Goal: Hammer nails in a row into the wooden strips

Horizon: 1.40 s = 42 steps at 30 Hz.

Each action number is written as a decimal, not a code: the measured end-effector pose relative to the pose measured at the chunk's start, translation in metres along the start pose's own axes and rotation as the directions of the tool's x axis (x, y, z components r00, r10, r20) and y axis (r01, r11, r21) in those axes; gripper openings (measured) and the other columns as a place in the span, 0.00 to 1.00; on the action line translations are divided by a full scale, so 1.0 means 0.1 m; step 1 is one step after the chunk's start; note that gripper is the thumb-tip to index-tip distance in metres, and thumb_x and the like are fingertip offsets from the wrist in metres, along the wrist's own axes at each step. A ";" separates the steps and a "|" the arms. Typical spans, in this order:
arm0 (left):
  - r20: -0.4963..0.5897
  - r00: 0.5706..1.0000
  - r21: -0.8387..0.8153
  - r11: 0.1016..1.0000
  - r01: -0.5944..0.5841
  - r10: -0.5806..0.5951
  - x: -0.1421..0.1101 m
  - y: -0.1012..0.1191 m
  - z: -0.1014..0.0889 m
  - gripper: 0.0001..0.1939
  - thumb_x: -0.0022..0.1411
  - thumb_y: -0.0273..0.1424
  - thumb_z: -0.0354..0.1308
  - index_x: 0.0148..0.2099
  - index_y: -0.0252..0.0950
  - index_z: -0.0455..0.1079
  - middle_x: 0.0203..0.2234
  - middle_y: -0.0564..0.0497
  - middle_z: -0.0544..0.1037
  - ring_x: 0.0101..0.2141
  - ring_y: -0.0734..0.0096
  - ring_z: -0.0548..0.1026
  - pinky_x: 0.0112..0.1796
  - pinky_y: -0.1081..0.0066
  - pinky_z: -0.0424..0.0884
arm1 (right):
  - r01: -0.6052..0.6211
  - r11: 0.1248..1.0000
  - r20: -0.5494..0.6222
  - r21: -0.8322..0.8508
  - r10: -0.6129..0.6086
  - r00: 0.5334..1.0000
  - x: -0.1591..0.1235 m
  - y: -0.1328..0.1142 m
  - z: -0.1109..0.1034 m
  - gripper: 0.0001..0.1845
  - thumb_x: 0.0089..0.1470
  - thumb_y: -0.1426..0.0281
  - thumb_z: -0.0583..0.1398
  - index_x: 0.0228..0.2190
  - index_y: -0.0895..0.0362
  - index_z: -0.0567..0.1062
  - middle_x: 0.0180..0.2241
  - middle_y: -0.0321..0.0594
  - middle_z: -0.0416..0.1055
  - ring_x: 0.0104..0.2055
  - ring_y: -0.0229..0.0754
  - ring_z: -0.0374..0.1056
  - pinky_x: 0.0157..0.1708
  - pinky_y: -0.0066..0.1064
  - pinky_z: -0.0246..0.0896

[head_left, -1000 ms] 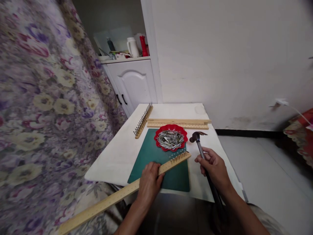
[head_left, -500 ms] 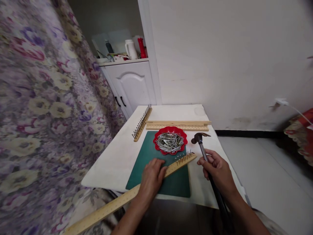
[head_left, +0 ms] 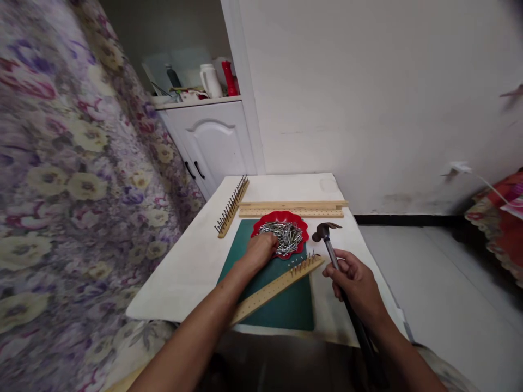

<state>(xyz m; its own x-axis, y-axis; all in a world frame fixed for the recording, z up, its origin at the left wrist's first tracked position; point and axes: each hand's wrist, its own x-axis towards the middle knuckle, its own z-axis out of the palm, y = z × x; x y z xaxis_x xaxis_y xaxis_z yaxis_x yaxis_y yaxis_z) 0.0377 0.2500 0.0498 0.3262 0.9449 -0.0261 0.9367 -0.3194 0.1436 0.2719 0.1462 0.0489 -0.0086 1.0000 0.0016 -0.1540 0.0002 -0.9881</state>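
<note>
My left hand point(head_left: 263, 251) is at the left side of a red scalloped bowl point(head_left: 302, 224), its fingers bent down into the heap of nails point(head_left: 289, 235); whatever is between the fingertips is hidden. In my right hand point(head_left: 352, 277) is a claw hammer point(head_left: 330, 251), gripped by its shaft, head up and handle running back under the forearm. Between the hands a drilled wooden strip point(head_left: 272, 289) lies slantwise, with several nails point(head_left: 302, 264) standing in its right end. My left forearm covers part of the strip.
A green mat point(head_left: 292, 310) lies under the strip and bowl on a white-covered table point(head_left: 180, 277). Behind the bowl are more wooden strips point(head_left: 292, 209). A strip full of upright nails point(head_left: 233, 209) rests at left. A floral curtain point(head_left: 90, 179) hangs on the left.
My left hand has left the wooden strip and moved up into the bowl of nails. The right hand still grips the hammer in much the same place. The view has shifted slightly.
</note>
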 end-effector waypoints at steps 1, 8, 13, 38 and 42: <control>0.002 1.000 0.002 1.000 -0.012 0.012 0.01 -0.01 0.00 0.07 0.52 0.25 0.53 0.31 0.37 0.73 0.33 0.47 0.77 0.35 0.62 0.72 0.33 0.70 0.62 | -0.002 1.000 0.005 -0.002 0.002 1.000 0.00 0.00 0.00 0.18 0.48 0.66 0.62 0.41 0.57 0.69 0.23 0.32 0.70 0.12 0.29 0.56 0.11 0.21 0.50; -0.087 0.993 -0.034 0.996 -0.083 0.080 -0.08 -0.02 0.00 0.08 0.57 0.27 0.51 0.30 0.37 0.71 0.30 0.47 0.75 0.32 0.64 0.71 0.33 0.71 0.60 | -0.012 1.000 0.029 -0.013 0.012 1.000 -0.01 0.00 0.02 0.18 0.49 0.65 0.61 0.42 0.57 0.68 0.24 0.32 0.70 0.12 0.29 0.57 0.11 0.21 0.51; -0.217 0.973 -0.125 0.986 -0.113 0.083 -0.23 0.03 -0.05 0.08 0.60 0.27 0.49 0.33 0.36 0.69 0.30 0.49 0.74 0.32 0.67 0.70 0.32 0.73 0.61 | -0.007 1.000 0.032 -0.020 0.008 0.999 -0.01 0.01 0.02 0.17 0.50 0.66 0.61 0.42 0.58 0.68 0.24 0.31 0.69 0.12 0.29 0.56 0.11 0.21 0.50; -0.188 0.891 -0.898 0.440 0.015 -0.414 -0.83 0.44 0.48 0.09 0.54 0.35 0.58 0.31 0.33 0.71 0.20 0.55 0.71 0.23 0.77 0.65 0.25 0.78 0.59 | -0.007 1.000 0.059 -0.029 0.009 0.998 -0.10 0.00 0.00 0.17 0.52 0.66 0.60 0.44 0.57 0.68 0.26 0.33 0.70 0.13 0.29 0.57 0.12 0.22 0.51; -0.203 0.897 -0.893 0.450 -0.005 -0.393 -0.83 0.44 0.50 0.10 0.55 0.36 0.57 0.32 0.34 0.71 0.21 0.55 0.70 0.23 0.77 0.65 0.26 0.78 0.59 | -0.008 0.999 0.058 -0.042 0.011 0.998 -0.11 -0.02 0.00 0.17 0.52 0.66 0.60 0.44 0.58 0.68 0.25 0.33 0.70 0.13 0.29 0.57 0.13 0.22 0.51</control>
<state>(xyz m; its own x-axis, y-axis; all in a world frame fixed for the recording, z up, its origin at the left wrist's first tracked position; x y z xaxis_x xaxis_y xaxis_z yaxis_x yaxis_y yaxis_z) 0.0586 0.1540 0.0084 -0.1018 0.9874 0.1208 0.3060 -0.0844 0.9483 0.2718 0.1352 0.0507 -0.0671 0.9977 -0.0001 -0.1120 -0.0076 -0.9937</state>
